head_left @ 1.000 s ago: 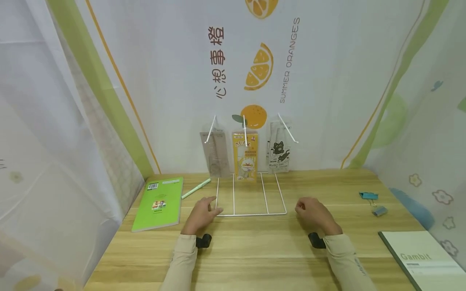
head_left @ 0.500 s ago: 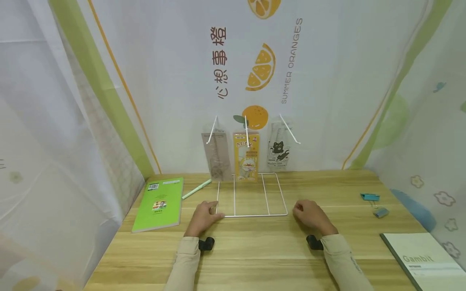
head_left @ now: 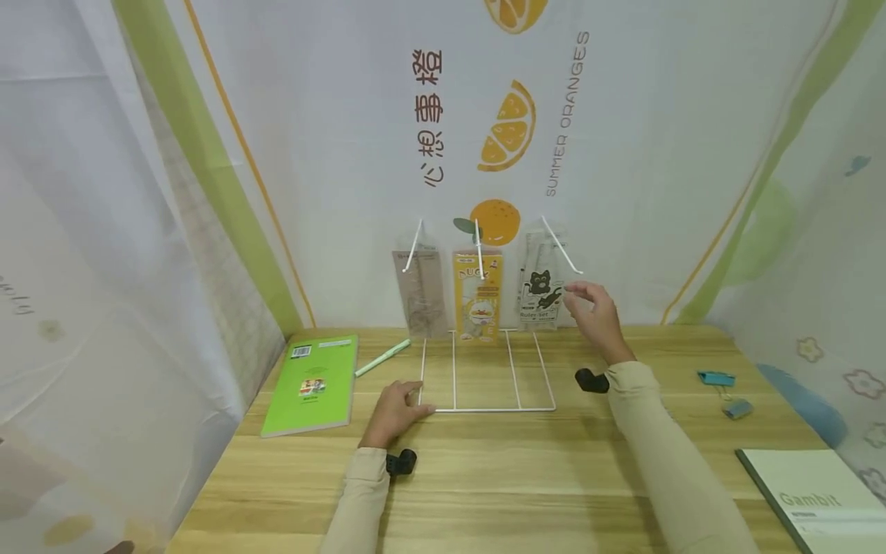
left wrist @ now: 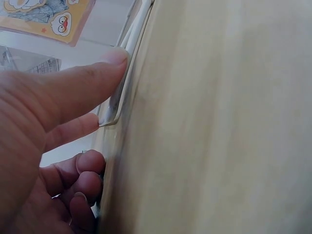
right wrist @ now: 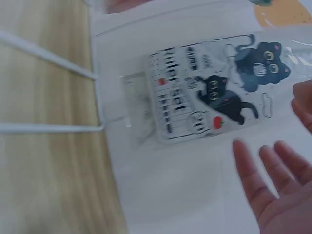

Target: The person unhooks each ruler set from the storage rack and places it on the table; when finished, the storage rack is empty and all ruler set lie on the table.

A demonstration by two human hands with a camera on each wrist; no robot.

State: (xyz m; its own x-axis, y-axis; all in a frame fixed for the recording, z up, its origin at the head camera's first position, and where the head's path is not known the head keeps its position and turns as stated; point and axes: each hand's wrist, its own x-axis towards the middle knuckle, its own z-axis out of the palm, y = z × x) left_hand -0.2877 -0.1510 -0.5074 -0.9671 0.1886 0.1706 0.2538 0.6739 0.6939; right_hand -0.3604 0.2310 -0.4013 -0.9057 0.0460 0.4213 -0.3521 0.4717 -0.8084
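Note:
A white wire display rack (head_left: 484, 410) stands on the table, its hooks reaching forward. My left hand (head_left: 393, 413) holds the front left corner of its base, thumb (left wrist: 105, 73) on the front wire and index fingertip at the corner. My right hand (head_left: 597, 315) is raised beside the ruler set (head_left: 538, 296) in a clear packet, which hangs from the right hook. In the right wrist view its fingers (right wrist: 248, 175) are extended and apart from the packet, which shows two black cats. A yellow duck packet (head_left: 477, 304) hangs in the middle, a brownish packet (head_left: 422, 296) on the left hook.
A green book (head_left: 311, 385) and a pale green pen (head_left: 382, 358) lie to the left. On the right are a teal binder clip (head_left: 716, 378), a grey-blue binder clip (head_left: 737, 408) and a Gambit notebook (head_left: 810, 492). A white curtain with oranges hangs behind the rack.
My right hand has risen from the table and moved forward to the hanging ruler set, its fingers spreading. The left hand stays at the rack's corner. The head view has shifted slightly.

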